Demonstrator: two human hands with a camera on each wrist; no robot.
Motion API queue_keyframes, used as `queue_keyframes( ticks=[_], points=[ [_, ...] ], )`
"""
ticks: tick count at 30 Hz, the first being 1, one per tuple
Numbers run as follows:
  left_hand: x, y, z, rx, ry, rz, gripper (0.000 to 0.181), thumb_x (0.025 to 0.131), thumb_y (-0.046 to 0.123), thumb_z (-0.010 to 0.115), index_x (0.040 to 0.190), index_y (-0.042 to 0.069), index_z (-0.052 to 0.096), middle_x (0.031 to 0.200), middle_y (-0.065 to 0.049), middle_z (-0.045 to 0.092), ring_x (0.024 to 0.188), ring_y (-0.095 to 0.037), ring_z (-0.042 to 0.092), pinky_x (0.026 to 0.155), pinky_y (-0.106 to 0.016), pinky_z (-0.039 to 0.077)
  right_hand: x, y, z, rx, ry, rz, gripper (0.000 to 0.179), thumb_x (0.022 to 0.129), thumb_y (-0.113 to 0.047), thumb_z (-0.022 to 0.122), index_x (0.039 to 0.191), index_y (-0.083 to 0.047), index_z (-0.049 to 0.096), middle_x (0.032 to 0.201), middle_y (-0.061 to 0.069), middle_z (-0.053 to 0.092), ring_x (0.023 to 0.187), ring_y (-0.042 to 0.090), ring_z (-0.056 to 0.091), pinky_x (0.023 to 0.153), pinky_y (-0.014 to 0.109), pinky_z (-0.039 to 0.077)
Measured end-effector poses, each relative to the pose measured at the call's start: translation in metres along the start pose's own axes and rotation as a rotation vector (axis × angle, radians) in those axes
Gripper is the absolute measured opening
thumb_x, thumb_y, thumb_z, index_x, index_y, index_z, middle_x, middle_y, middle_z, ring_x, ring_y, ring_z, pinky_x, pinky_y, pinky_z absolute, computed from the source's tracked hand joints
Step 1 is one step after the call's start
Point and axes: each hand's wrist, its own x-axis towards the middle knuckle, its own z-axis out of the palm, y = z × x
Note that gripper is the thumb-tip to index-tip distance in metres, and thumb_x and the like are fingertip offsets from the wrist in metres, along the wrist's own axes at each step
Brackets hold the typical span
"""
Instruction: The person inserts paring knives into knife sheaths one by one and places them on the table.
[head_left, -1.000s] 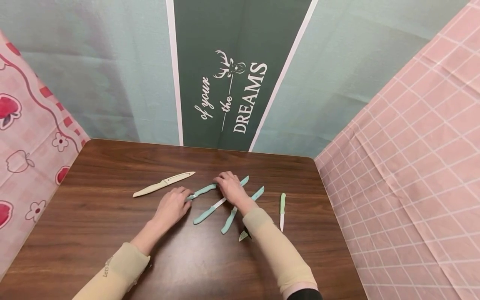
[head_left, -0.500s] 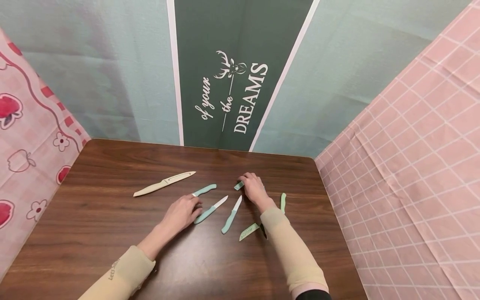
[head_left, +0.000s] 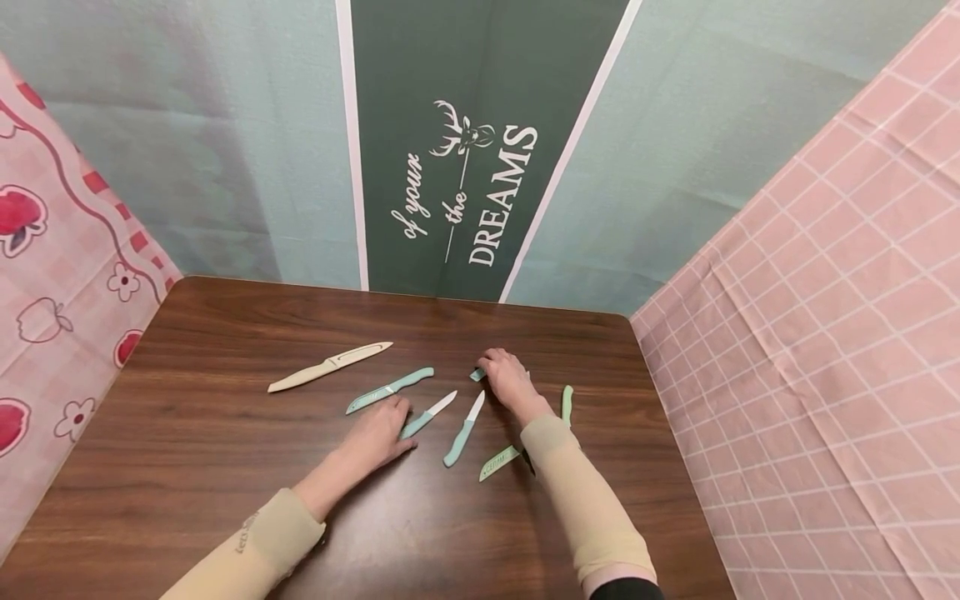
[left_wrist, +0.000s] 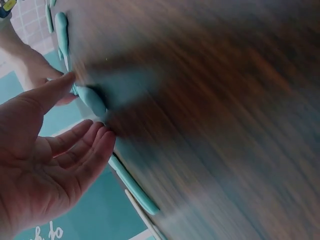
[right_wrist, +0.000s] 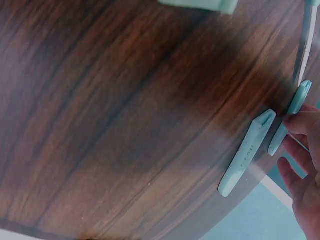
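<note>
Knife with smooth, gently curved pale blue-green handle and bare, pointed white blade: lies flat on a diagonal, handle in the gap between the left hand's thumb and fingertips, blade running out past them, tip toward the right hand's fingers. Narrow, pale blue-green, plastic-looking blade sheath: pinched between right thumb and fingers, slanted, ends showing either side of the thumb. Lifted or resting, cannot tell.

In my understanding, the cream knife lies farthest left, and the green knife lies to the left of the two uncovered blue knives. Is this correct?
Not quite: the green knife lies to the right of the two uncovered blue knives, as the head view shows. The cream knife is indeed farthest left.
</note>
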Motion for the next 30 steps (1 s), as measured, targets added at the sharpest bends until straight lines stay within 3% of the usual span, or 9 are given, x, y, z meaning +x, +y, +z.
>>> queue_keyframes(
  ticks=[6,16,21,30],
  points=[
    [0.001,0.007,0.009,0.095,0.006,-0.005,0.043,0.075,0.028,0.087,0.098,0.004,0.060,0.094,-0.010,0.062,0.089,-0.028,0.064,0.077,-0.042,0.057,0.001,0.001,0.000,-0.023,-0.019,0.005,0.025,0.096,0.004,0.055,0.109,-0.008,0.072,0.120,0.012,0.064,0.111,0.028,0.064,0.094,0.042,0.056],
    [0.007,0.018,0.012,0.208,0.094,0.012,0.030,0.074,0.014,0.086,0.084,0.003,0.060,0.082,-0.009,0.062,0.077,-0.026,0.065,0.062,-0.036,0.057,0.003,-0.001,0.001,0.044,-0.031,0.030,0.024,0.095,0.007,0.055,0.108,-0.004,0.072,0.113,0.014,0.063,0.106,0.031,0.063,0.084,0.044,0.059],
    [0.007,0.016,0.013,0.220,0.144,0.023,0.027,0.073,0.009,0.085,0.078,0.004,0.059,0.078,-0.009,0.061,0.073,-0.026,0.065,0.057,-0.036,0.056,0.002,-0.002,0.001,0.039,0.013,0.014,0.022,0.092,0.009,0.058,0.104,-0.002,0.072,0.103,0.013,0.061,0.098,0.029,0.063,0.078,0.043,0.059],
    [0.005,0.011,0.013,0.173,0.155,0.043,0.023,0.075,0.004,0.079,0.077,0.005,0.057,0.080,-0.009,0.062,0.075,-0.028,0.066,0.057,-0.038,0.055,0.000,-0.002,0.007,0.033,0.019,0.048,0.027,0.098,0.003,0.052,0.115,-0.007,0.071,0.117,0.010,0.064,0.112,0.028,0.062,0.087,0.041,0.058]
  ],
)
